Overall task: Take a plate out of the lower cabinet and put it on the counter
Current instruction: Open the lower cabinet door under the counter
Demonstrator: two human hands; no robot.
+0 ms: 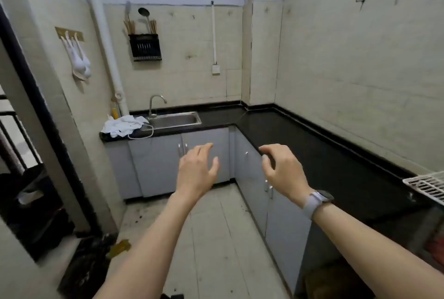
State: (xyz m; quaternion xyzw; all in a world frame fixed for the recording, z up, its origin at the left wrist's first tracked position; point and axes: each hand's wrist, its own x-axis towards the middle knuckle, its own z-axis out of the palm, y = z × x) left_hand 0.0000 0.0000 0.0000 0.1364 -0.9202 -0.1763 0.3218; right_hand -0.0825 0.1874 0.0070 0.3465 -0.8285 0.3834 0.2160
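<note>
We can't see a plate anywhere; the grey lower cabinet doors (204,154) in the middle of the frame are all shut, so what is inside them is hidden. The black counter (336,154) runs along the back wall and then turns down the right side of the frame, and its long right stretch is bare and shiny with lots of room on it. Its front edge is a thin dark lip just above the cabinet doors. The pale tiled floor (216,238) between the cabinets and the left wall is open, with a few dark specks. Our left hand (198,171) is held up in front of the cabinet doors in the middle of the frame, fingers spread and a little curled, holding nothing and touching nothing. Our right hand (282,166) is held up beside it, in front of the counter's front edge, fingers bent like a claw and apart, and it is empty too; we can't tell if its fingertips touch the edge. A pale watch (317,200) is on the right wrist. Farther back, a metal sink (175,119) sits in the counter with a tap (156,105) behind it, and a white cloth (125,125) lies just left of the sink. At the right edge of the frame a white rack (427,187) is cut off. The lower left of the frame is dark and hard to make out.
</note>
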